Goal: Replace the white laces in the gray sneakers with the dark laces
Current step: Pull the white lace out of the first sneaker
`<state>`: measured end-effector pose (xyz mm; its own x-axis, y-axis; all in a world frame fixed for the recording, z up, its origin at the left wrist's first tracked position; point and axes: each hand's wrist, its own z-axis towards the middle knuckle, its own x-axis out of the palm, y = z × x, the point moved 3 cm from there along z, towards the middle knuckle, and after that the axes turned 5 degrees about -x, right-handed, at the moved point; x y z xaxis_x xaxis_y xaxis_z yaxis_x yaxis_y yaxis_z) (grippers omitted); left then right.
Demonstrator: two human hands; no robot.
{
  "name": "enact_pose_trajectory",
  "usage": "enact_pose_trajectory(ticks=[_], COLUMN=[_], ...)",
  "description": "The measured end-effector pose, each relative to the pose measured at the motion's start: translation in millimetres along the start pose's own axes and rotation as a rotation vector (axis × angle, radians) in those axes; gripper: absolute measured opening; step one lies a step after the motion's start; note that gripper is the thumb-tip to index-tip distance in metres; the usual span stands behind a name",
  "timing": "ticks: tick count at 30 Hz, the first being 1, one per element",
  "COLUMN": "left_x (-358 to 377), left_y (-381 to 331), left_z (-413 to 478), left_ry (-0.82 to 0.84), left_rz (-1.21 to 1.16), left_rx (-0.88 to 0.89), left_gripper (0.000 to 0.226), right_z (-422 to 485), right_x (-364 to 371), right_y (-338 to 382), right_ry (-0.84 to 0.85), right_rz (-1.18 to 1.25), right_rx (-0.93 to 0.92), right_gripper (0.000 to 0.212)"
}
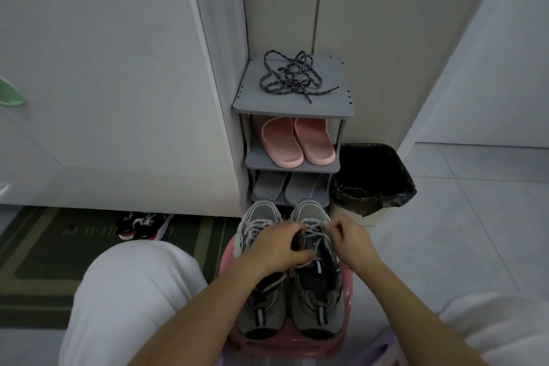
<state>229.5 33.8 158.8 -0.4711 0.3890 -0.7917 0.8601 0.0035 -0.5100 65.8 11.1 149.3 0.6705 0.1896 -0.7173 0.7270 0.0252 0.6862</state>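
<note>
Two gray sneakers stand side by side on a pink stool [346,300], toes pointing away from me. The left sneaker [261,309] and the right sneaker [315,303] both carry white laces [319,233]. My left hand [277,248] grips the tongue and upper of the right sneaker, fingers curled round it. My right hand [350,239] pinches a white lace at the right side of that shoe. The dark speckled laces [292,74] lie in a loose tangle on top of the gray shoe rack [258,104].
The rack holds pink slippers [297,140] and gray slippers [285,187] on its lower shelves. A white bin with a black bag [371,178] stands right of it. Black-and-red shoes [142,224] lie on a dark mat [44,252] at the left. My knees flank the stool.
</note>
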Motion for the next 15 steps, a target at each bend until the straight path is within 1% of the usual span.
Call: enact_pose_trajectory(ticks=[2, 4, 7, 9, 12, 14, 15], left_x=[-0.2, 0.2, 1.0, 1.2, 1.4, 0.8, 0.6], left_y=[-0.2, 0.1, 1.5, 2.4, 2.7, 2.4, 2.6], left_z=[0.1, 0.2, 0.6, 1.1, 1.6, 1.6, 1.6], left_ry=[-0.001, 0.001, 0.006, 0.012, 0.014, 0.011, 0.009], left_rz=[-0.014, -0.021, -0.021, -0.031, -0.045, -0.066, -0.078], left_rx=[-0.004, -0.008, -0.015, -0.025, -0.038, -0.043, -0.043], left_gripper=[0.065, 0.065, 0.066, 0.067, 0.067, 0.066, 0.066], right_z=[1.9, 2.9, 4.3, 4.5, 2.7, 2.6, 3.0], right_x=[-0.4, 0.4, -0.6, -2.9, -1.9, -2.3, -3.7], right_y=[-2.4, -2.9, 0.2, 2.0, 2.7, 2.9, 2.8], right_ry=[0.081, 0.122, 0.081, 0.005, -0.069, -0.062, -0.033], right_rz=[0.096, 0.124, 0.030, -0.023, -0.005, 0.041, 0.065], right_rx=[0.071, 0.081, 0.004, -0.024, -0.022, 0.008, 0.028], right_gripper=[0.016, 0.021, 0.022, 0.019, 0.014, 0.014, 0.017])
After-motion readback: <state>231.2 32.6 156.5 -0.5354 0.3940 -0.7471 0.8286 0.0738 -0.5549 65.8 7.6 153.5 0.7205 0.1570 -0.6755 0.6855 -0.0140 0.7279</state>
